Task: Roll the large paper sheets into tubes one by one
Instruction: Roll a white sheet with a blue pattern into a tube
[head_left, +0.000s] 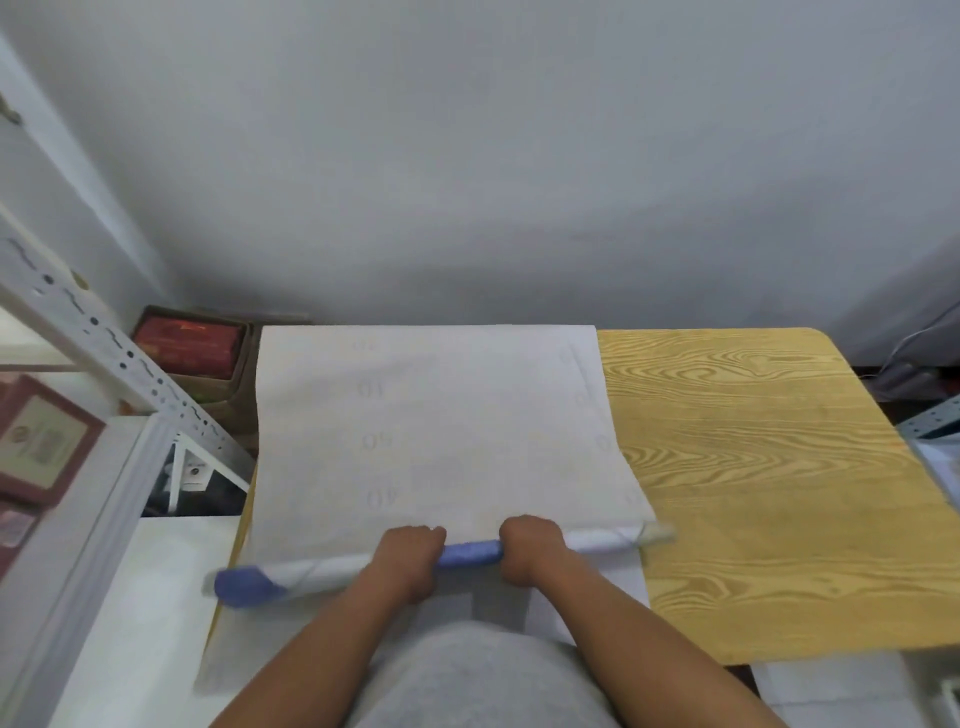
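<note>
white metal shelving (109, 358) is seen at far left. a partly rolled tube (322, 571), blue at its left end, lies across the near part of the paper sheet (431, 426) on the table (769, 493). left hand (410, 551) and right hand (527, 545) are curled over the tube's middle, close together. paper is judged light, floppy, easily creased; it is better gripped wider apart so the ends stay even. the sheet is pale, faintly printed with numbers, spread flat toward the far edge.

Both hands (410, 551) (530, 545) curled, gripping, arms extended forward.
</note>
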